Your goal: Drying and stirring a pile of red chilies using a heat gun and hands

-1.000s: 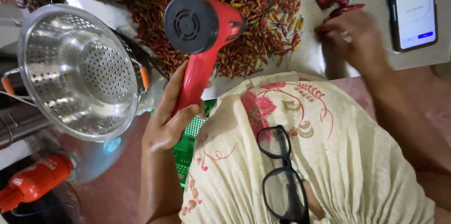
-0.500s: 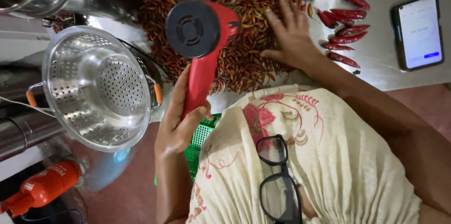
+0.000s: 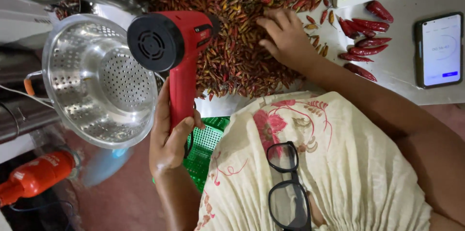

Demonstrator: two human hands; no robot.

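The left hand (image 3: 169,146) is clenched around the rigid, top-heavy red heat gun's (image 3: 174,52) handle, its best hold, while the right hand (image 3: 286,37) rests released, fingers spread, on light, brittle dried chillies (image 3: 232,61).

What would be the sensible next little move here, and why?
Probably spread the small dried chillies with the right hand, since it already rests on the heap, while the left hand holds the red heat gun pointed at it.
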